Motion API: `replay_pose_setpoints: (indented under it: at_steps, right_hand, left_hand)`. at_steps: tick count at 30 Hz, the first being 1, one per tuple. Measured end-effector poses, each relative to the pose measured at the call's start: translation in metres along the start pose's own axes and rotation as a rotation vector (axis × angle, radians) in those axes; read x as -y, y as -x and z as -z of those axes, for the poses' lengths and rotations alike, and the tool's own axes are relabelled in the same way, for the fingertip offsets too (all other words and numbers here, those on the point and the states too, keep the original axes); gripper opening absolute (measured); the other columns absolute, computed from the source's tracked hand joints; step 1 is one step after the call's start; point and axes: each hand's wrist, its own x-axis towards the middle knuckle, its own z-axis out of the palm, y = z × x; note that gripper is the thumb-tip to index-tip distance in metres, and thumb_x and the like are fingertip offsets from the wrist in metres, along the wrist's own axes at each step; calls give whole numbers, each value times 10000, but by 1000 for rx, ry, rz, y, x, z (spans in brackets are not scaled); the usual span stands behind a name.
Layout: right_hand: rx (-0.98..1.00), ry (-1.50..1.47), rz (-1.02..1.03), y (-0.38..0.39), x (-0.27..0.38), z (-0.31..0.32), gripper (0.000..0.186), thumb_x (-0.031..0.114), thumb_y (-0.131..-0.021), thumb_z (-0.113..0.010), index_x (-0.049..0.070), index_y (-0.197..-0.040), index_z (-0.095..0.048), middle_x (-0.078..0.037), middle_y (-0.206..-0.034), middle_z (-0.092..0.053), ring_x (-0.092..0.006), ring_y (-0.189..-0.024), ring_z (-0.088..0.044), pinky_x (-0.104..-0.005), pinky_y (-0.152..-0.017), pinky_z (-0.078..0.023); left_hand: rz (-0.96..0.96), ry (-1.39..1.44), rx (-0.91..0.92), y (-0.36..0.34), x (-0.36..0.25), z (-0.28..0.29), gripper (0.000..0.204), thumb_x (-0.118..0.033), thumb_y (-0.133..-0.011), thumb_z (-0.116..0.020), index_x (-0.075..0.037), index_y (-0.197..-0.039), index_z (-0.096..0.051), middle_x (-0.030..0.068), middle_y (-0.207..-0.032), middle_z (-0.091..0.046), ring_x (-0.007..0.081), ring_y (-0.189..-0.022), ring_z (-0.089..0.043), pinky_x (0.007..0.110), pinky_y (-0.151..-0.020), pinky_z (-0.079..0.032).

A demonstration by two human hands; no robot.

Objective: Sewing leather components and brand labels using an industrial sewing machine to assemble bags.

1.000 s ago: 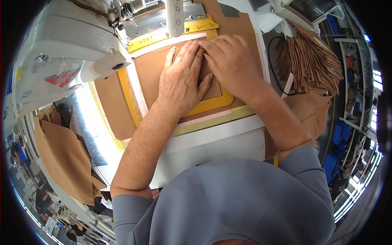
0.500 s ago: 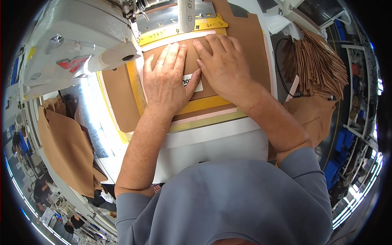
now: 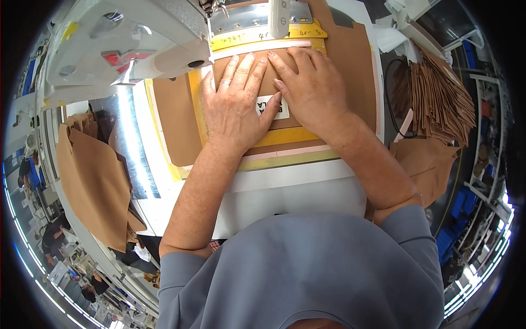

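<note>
Both of my hands lie palm down on a brown sheet (image 3: 356,71), which looks like leather or fabric, framed by yellow strips (image 3: 296,136). My left hand (image 3: 235,101) is open, its fingers stretched toward the far pink-and-white strip (image 3: 263,49). Close beside it, my right hand (image 3: 315,88) rests open with the fingers slightly bent. A white printed label (image 3: 280,108) shows between the two hands, partly covered by my left thumb. Beyond the fingertips sit a yellow marked template (image 3: 235,39) and a metal plate (image 3: 235,22).
A white sewing-machine-like head (image 3: 137,41) looms at far left, and a white rod-shaped part (image 3: 279,22) hangs over the plate. Brown pieces (image 3: 90,181) drape at left. At right stand a stack of brown pieces (image 3: 441,101) and a dark cable (image 3: 388,93).
My view has shifted, so the machine, sheet and hands all appear farther right. Both hands stay flat on the sheet in nearly the same place; slightly more of the label shows.
</note>
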Motion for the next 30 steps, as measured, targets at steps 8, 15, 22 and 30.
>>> replay_pose_setpoints:
  at_steps: [8,15,22,30]
  right_hand:
    - [67,6,-20,-5,4,2,508,477,-924,-690,222,-1363,-686,-102,-1145,-596,-296,-1144,-546,-490,-1093,-455]
    - [90,85,5,-14,9,8,484,468,-915,-709,274,-1358,-692,-64,-1050,-543,-237,-1015,-541,-371,-888,-525]
    - [328,106,1,-31,24,18,539,505,-930,-680,287,-1422,-641,-112,-1070,-559,-274,-1014,-566,-382,-781,-565]
    - [268,266,158,-35,26,10,578,540,-958,-633,344,-1497,-563,-165,-1002,-594,-266,-765,-616,-370,-701,-515]
  left_hand:
    - [31,-27,28,11,19,8,602,-495,-912,-692,-160,-1410,-637,98,-1454,-595,240,-1363,-551,554,-1141,-320]
    - [42,-57,35,10,19,11,595,-510,-917,-671,-179,-1410,-642,93,-1467,-588,229,-1346,-566,575,-1117,-322]
    - [74,-19,31,11,21,9,592,-496,-899,-669,-194,-1408,-649,108,-1441,-610,250,-1359,-566,619,-1139,-278]
    - [70,1,13,17,30,11,616,-453,-896,-686,-132,-1416,-612,86,-1451,-601,215,-1323,-592,581,-1184,-261]
